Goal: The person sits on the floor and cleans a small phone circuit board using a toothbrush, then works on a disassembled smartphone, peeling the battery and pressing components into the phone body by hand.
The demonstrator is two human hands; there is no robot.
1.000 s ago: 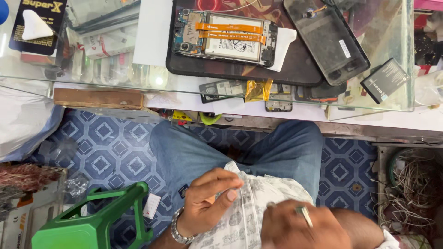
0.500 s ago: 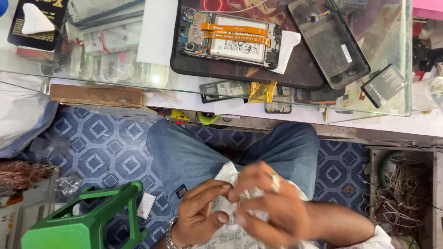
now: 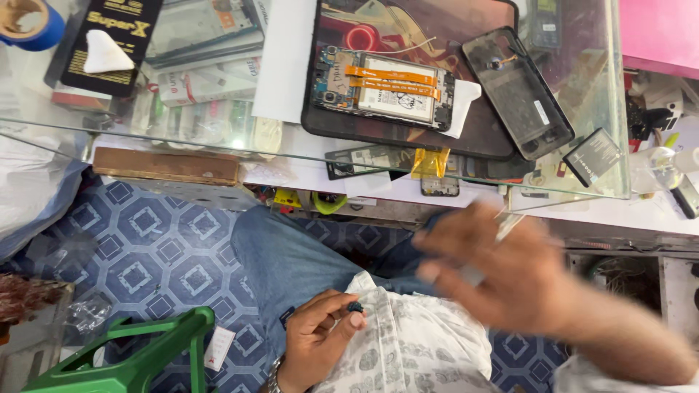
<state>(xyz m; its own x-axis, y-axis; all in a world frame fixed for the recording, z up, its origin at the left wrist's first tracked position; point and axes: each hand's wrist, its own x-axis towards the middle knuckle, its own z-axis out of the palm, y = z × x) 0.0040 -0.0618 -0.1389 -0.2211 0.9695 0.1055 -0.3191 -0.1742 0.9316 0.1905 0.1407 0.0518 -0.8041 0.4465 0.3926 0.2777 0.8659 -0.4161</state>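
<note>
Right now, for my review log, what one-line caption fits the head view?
Seated person's left hand pinches a small dark part at the lap, blurred right hand raised below a glass counter holding an opened phone.

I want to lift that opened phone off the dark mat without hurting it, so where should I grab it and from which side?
Probably by its two long outer edges, coming straight down from above. The opened phone lies flat, face down on the dark mat, with orange ribbon cables and the battery exposed across the middle, so keep fingers off the top. The short right end touches a white cloth; the long sides look free.
</note>
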